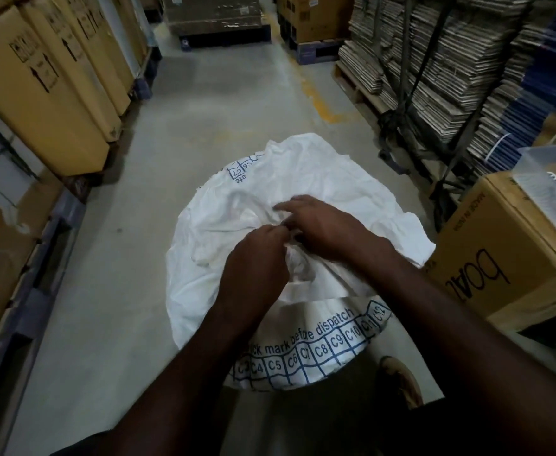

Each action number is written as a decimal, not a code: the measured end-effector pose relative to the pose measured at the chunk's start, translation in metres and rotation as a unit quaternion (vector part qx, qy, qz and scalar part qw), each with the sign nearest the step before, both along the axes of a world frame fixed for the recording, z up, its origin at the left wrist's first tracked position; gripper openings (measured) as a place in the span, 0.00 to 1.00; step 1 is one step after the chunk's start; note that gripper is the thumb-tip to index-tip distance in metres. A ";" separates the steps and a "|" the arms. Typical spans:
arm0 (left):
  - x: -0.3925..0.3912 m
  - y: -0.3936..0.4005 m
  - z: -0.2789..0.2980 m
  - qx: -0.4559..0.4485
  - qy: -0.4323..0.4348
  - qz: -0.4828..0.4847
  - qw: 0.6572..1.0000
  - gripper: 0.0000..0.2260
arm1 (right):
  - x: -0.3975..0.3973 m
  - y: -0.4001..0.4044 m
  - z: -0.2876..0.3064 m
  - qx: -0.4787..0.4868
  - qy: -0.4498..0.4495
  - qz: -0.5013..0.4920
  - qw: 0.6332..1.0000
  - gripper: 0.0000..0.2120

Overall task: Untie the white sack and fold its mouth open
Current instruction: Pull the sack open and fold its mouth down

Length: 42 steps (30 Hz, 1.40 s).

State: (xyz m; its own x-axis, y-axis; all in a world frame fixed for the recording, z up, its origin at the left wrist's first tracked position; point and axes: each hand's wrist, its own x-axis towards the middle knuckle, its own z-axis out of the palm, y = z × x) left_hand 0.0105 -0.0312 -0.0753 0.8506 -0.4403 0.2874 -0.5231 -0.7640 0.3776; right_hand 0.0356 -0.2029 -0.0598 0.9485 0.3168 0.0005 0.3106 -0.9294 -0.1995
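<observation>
A large white woven sack (319, 179) with blue printed boxes and lettering stands on the concrete floor in front of me. Its mouth is bunched into a knot (294, 258) at the middle of its top. My left hand (256, 261) pinches the gathered fabric at the knot from the near left. My right hand (319, 225) lies over the knot from the right, fingers curled into the same bunch. The tie itself is hidden under my fingers.
Tall brown cartons (49, 80) line the left side of the aisle. Stacked flat cardboard on a pallet (434, 60) stands at the right. A brown box (507, 251) sits just right of the sack. More pallets (224, 24) block the far end. My shoe (401, 380) is below the sack.
</observation>
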 end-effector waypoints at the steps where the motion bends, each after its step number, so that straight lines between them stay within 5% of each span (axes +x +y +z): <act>1: 0.004 0.003 -0.005 0.007 0.007 -0.002 1.000 0.12 | 0.005 -0.002 -0.005 -0.021 -0.005 0.009 1.000 0.21; 4: 0.012 0.013 -0.015 0.100 0.012 -0.030 0.994 0.23 | 0.020 -0.012 -0.016 -0.102 -0.010 -0.016 0.995 0.27; 9: 0.012 0.020 -0.006 0.202 -0.001 -0.003 0.979 0.15 | 0.059 -0.034 -0.019 -0.147 -0.038 -0.091 0.984 0.35; 13: 0.009 0.024 0.003 0.258 0.014 -0.014 0.966 0.23 | 0.089 -0.057 -0.018 -0.139 -0.032 -0.157 0.977 0.35; 18: 0.007 0.038 0.002 0.210 0.092 0.001 0.973 0.35 | 0.101 -0.051 -0.014 -0.142 0.069 -0.179 0.971 0.37; 22: 0.023 0.044 -0.001 0.101 -0.025 0.048 0.993 0.16 | 0.076 -0.015 -0.001 -0.153 0.040 -0.201 0.967 0.36; 24: 0.030 0.045 -0.001 0.078 -0.058 0.051 0.994 0.16 | 0.056 0.006 0.008 -0.141 0.001 -0.184 0.973 0.36; 28: 0.032 0.044 0.002 0.108 -0.050 0.005 0.993 0.27 | 0.010 0.033 0.019 -0.043 -0.031 -0.070 0.996 0.35; 31: 0.034 0.045 -0.001 0.150 0.044 -0.048 0.987 0.44 | -0.028 0.031 0.022 -0.023 -0.004 -0.052 0.998 0.38; 35: 0.035 0.055 -0.013 0.234 0.242 -0.078 0.938 0.70 | -0.063 -0.001 0.014 -0.142 0.094 -0.113 0.979 0.63; 38: 0.036 0.053 -0.017 0.213 0.271 -0.053 0.937 0.74 | -0.089 -0.028 0.006 -0.192 0.174 -0.163 0.952 0.70; 42: 0.051 0.049 -0.014 0.196 0.237 -0.006 0.952 0.73 | -0.118 -0.051 -0.009 -0.208 0.223 -0.194 0.933 0.67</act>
State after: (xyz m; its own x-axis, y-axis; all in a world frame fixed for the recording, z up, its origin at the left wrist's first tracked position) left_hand 0.0611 0.0174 -0.0897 0.8377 -0.4462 -0.3150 -0.3756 -0.8893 0.2608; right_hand -0.0820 -0.2542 -0.0685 0.8687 -0.1649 -0.4671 -0.0927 -0.9804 0.1737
